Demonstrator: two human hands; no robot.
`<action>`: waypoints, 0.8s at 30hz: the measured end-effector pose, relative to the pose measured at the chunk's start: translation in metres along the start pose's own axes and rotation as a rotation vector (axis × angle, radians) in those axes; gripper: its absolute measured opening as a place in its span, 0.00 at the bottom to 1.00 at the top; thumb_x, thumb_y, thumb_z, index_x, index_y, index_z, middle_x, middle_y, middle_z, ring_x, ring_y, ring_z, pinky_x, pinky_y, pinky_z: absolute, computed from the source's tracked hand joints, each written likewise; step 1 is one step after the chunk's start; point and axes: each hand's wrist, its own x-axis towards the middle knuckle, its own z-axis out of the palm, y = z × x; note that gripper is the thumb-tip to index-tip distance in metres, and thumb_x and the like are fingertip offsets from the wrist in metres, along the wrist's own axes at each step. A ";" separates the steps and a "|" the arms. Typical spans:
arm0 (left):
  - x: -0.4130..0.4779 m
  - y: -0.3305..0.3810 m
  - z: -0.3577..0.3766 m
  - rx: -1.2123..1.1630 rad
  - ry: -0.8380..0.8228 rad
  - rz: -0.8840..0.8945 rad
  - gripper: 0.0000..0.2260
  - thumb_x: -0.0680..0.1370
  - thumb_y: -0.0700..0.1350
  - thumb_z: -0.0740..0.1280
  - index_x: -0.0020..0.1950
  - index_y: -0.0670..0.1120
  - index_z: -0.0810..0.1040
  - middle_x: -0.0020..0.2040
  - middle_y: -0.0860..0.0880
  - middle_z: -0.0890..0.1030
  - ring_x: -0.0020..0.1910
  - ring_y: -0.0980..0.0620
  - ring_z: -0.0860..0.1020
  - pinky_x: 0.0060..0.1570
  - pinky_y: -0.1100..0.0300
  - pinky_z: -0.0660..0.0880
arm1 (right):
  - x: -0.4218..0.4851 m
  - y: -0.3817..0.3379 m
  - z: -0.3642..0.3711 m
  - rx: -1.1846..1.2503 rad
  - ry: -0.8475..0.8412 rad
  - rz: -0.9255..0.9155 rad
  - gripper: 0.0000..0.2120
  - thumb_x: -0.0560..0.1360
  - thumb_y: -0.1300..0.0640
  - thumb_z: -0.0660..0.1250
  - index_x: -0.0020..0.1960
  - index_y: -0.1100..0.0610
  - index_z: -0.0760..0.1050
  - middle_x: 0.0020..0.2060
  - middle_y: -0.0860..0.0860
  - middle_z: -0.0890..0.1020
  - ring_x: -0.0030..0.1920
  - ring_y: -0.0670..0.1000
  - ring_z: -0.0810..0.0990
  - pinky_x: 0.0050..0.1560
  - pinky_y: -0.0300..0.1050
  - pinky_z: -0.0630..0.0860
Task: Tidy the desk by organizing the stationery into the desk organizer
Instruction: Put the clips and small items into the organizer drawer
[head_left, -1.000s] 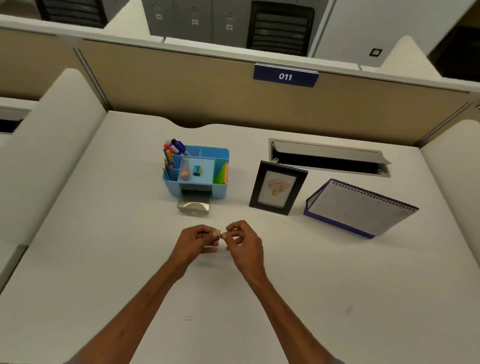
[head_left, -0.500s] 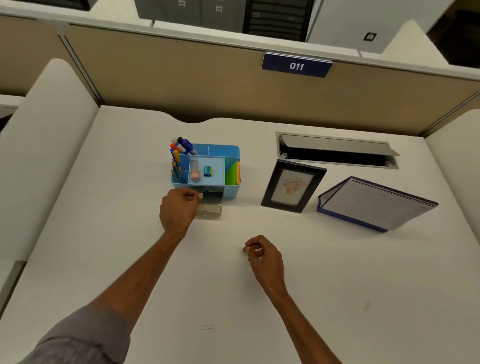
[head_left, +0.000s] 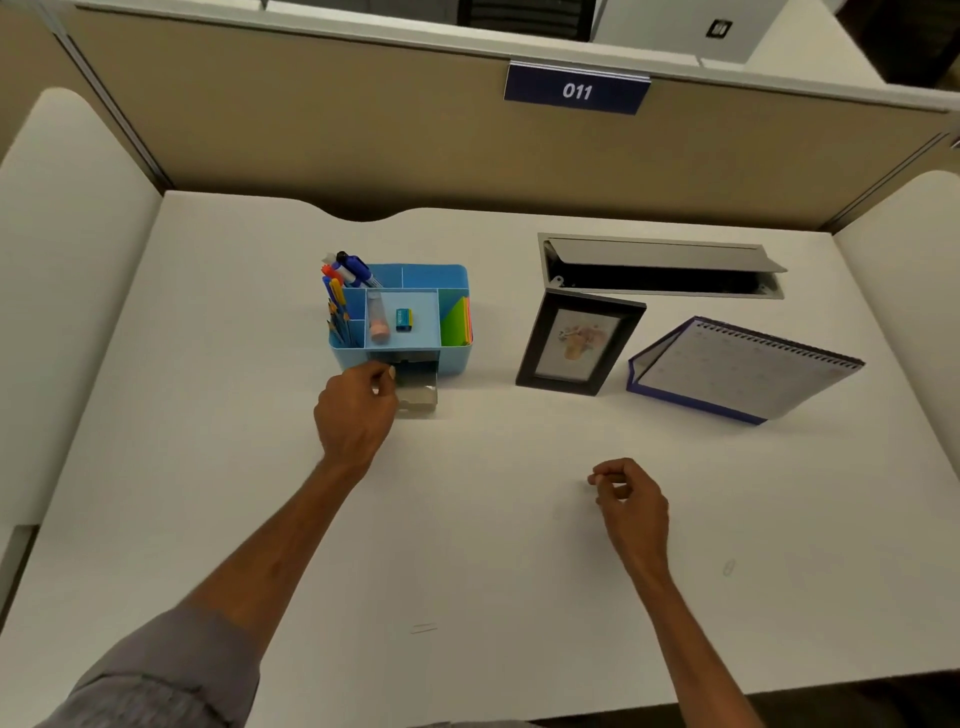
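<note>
1. Our left hand is at the centre left of the frame, against the front of the light blue plastic desk organizer. Its fingertips reach over the left edge of the clear pull-out drawer, which stands open. The fingers are curled in, and we cannot tell whether they pinch something small or only touch the drawer.
2. A second ago both hands met at the middle of the white desk, pinching something tiny between them. Since then the left hand has gone up to the drawer, and it has barely shifted in the last half second.
3. Our right hand has parted from the left and now hovers low, right of centre. Its fingers are loosely curled and the thumb is against the forefinger. Anything between them is too small for us to see.
4. We judge that a small item is being dropped into the drawer, so that piece is nearly filed.
5. The organizer already holds coloured pens and markers at its left, a small blue block in the middle tray, and bright sticky notes at its right.
6. Still loose on the desk are a wire paper clip at lower right and a thin pale strip at bottom centre. We judge these come next, and the task is close to done.
</note>
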 end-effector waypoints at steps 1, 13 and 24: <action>-0.003 0.001 0.001 -0.025 0.001 0.017 0.12 0.85 0.52 0.66 0.61 0.49 0.85 0.54 0.46 0.88 0.51 0.44 0.85 0.50 0.51 0.81 | -0.001 0.004 -0.004 -0.028 -0.014 -0.008 0.12 0.79 0.62 0.72 0.47 0.44 0.79 0.43 0.39 0.86 0.43 0.44 0.84 0.45 0.53 0.84; -0.086 0.043 0.033 -0.097 -0.100 0.197 0.11 0.84 0.53 0.66 0.62 0.52 0.84 0.47 0.54 0.88 0.39 0.56 0.81 0.44 0.61 0.77 | -0.025 0.026 -0.008 -0.268 -0.156 -0.236 0.09 0.80 0.56 0.70 0.55 0.41 0.80 0.47 0.37 0.82 0.42 0.40 0.81 0.40 0.38 0.78; -0.138 0.068 0.071 0.014 -0.349 0.261 0.11 0.85 0.56 0.65 0.61 0.55 0.83 0.49 0.57 0.87 0.44 0.56 0.83 0.48 0.64 0.76 | -0.006 0.015 0.003 -0.612 -0.371 -0.567 0.05 0.81 0.52 0.68 0.57 0.49 0.79 0.54 0.46 0.78 0.41 0.51 0.79 0.41 0.46 0.79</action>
